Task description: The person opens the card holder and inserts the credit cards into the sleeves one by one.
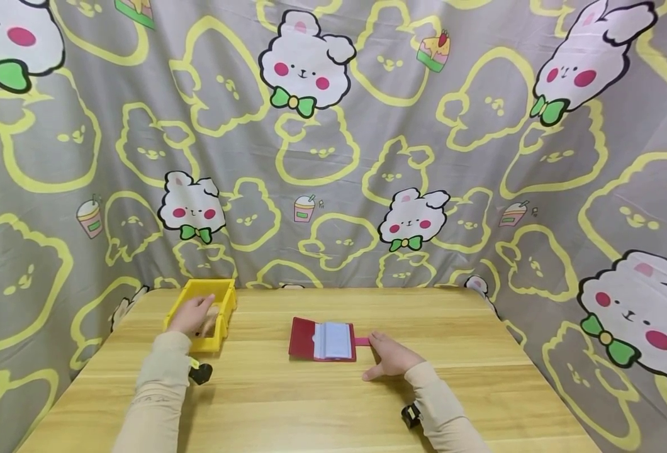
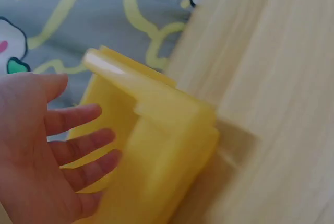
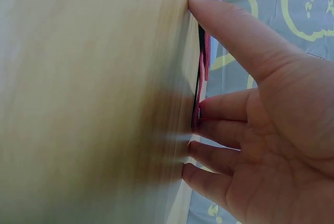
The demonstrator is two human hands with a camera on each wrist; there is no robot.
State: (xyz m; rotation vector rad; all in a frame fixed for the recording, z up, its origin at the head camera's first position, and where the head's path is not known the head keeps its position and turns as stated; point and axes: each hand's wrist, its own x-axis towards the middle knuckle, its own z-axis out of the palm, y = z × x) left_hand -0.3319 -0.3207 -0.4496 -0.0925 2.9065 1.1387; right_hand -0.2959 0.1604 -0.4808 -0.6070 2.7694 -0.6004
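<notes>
A small red card holder [image 1: 302,338] lies unfolded on the table, its pale clear sleeves [image 1: 336,340] showing. From its right side a pink strap [image 1: 362,341] sticks out. My right hand [image 1: 392,356] rests at that strap, fingertips touching its end and the table; in the right wrist view the thumb [image 3: 235,31] reaches along the holder's edge. Over the yellow bin [image 1: 226,318] at the left, my left hand [image 1: 192,314] reaches inside, fingers [image 2: 83,148] spread and loosely bent. No object shows in its palm. The bin's floor is mostly hidden; a brownish patch there is unclear.
The wooden table [image 1: 288,409] runs back to a grey patterned curtain [image 1: 333,251], which also hangs along both sides. A black wrist camera [image 1: 200,374] sits on the left sleeve and another [image 1: 410,415] on the right sleeve.
</notes>
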